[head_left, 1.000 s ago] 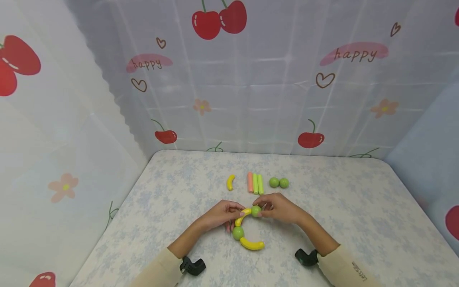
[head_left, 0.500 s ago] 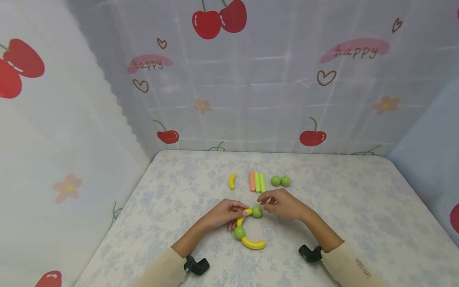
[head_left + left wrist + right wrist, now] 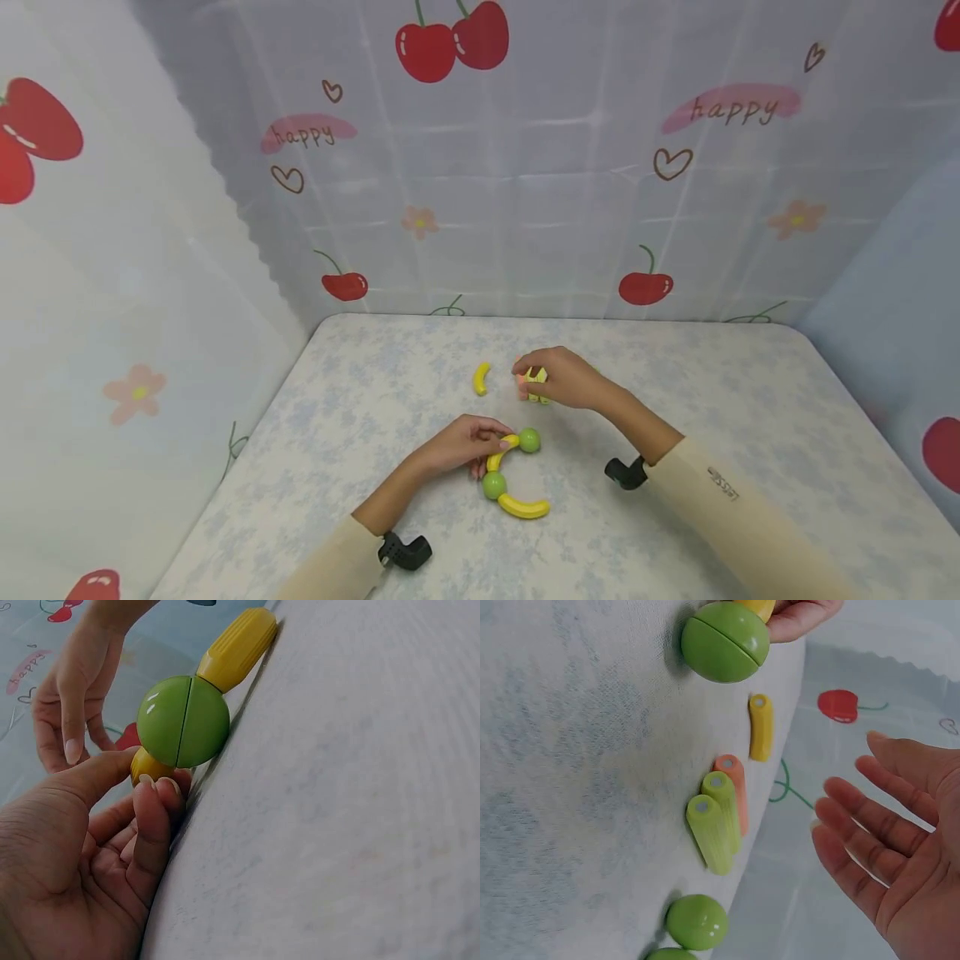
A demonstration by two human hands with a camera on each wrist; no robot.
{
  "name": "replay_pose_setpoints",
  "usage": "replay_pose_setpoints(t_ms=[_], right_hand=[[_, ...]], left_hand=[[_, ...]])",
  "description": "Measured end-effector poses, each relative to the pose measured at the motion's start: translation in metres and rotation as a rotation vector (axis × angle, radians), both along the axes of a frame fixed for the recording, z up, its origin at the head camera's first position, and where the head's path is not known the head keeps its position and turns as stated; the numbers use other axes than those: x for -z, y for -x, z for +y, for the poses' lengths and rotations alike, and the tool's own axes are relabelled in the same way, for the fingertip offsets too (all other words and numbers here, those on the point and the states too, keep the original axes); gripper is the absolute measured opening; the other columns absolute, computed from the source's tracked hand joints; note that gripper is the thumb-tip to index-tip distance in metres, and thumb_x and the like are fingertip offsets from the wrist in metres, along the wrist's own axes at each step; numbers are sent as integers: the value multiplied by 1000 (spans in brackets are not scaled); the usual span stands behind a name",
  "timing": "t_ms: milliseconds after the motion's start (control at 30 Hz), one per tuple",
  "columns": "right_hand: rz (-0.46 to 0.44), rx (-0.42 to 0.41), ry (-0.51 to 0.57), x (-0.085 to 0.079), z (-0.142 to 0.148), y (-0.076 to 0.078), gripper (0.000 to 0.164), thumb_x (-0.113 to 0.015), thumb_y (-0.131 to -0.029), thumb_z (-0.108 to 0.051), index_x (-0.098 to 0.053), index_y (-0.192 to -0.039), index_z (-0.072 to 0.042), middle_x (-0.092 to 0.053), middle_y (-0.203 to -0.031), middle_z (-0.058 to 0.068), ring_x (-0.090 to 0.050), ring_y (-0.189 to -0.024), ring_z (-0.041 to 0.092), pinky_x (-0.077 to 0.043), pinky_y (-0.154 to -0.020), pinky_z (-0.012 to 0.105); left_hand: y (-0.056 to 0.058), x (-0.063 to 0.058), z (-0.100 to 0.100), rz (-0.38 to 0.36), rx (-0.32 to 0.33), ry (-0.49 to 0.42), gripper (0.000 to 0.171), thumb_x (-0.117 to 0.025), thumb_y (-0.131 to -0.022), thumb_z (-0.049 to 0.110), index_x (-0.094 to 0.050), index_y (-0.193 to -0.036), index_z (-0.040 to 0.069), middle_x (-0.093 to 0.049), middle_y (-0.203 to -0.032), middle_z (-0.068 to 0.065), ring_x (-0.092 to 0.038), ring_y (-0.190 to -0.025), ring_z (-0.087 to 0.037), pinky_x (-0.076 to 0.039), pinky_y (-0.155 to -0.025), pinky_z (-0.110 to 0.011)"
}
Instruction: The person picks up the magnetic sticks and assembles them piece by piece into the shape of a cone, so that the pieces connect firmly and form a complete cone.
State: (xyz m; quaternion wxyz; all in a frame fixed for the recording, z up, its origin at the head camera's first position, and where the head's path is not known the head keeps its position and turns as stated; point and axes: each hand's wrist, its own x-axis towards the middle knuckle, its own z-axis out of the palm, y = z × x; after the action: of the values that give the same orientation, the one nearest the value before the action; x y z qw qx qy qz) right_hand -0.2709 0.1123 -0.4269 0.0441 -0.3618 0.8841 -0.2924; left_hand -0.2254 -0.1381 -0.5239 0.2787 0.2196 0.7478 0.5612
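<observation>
A C-shaped chain of glossy toy pieces lies on the table: an upper yellow curved piece [image 3: 495, 459], a green ball [image 3: 494, 485], a lower yellow curved piece [image 3: 524, 507] and another green ball [image 3: 529, 440] at the top end. My left hand [image 3: 459, 446] pinches the upper yellow curved piece between thumb and fingers. Over the row of sticks hovers my right hand [image 3: 564, 379], fingers spread and holding nothing. The right wrist view shows an orange stick [image 3: 739, 799] beside two lime-green sticks [image 3: 710, 834], with round grey spots on their ends.
One loose yellow curved piece [image 3: 482, 378] lies left of the sticks. Two more green balls [image 3: 697, 922] rest on their other side, mostly hidden by the right hand in the head view. A cherry-printed curtain [image 3: 517, 208] rises behind the table [image 3: 675, 358].
My right hand has left the green ball at the chain's top end and moved away from me, over the sticks. The left hand keeps its pinch on the yellow curved piece.
</observation>
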Motion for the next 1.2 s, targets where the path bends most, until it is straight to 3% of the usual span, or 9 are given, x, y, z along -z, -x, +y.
replay_pose_setpoints(t_ms=[333, 633, 900, 1200], right_hand=[[48, -33, -188, 1, -45, 28, 36, -75, -94, -14, -68, -130, -8, -66, -131, 8, -62, -120, 28, -52, -99, 45], [36, -56, -331, 16, -72, 44, 39, -70, -95, -3, -67, -134, -10, -58, -143, 8, -51, -135, 27, -48, -104, 44], [111, -68, -445, 35, -82, 48, 39, -68, -95, 0, -71, -130, -19, -64, -136, 1, -57, -128, 22, -52, -99, 39], [220, -92, -514, 37, -88, 47, 23, -71, -96, -7, -77, -114, -19, -70, -110, -1, -64, -103, 16, -55, -84, 33]], left_hand=[[0, 1, -3, -6, 8, -20, 32, -66, -101, 27, -69, -128, 11, -63, -69, -4, -58, -51, -13, -52, -50, -26], [-1, -3, -4, -16, 11, -33, 31, -65, -102, 25, -68, -129, 10, -64, -70, -3, -58, -51, -12, -53, -51, -25], [-2, 1, -4, -17, 25, -54, 30, -65, -102, 23, -69, -128, 8, -64, -71, -2, -57, -51, -11, -53, -50, -24], [-1, -1, -5, -17, 21, -50, 31, -64, -102, 23, -68, -129, 8, -64, -70, -2, -57, -51, -11, -53, -51, -24]])
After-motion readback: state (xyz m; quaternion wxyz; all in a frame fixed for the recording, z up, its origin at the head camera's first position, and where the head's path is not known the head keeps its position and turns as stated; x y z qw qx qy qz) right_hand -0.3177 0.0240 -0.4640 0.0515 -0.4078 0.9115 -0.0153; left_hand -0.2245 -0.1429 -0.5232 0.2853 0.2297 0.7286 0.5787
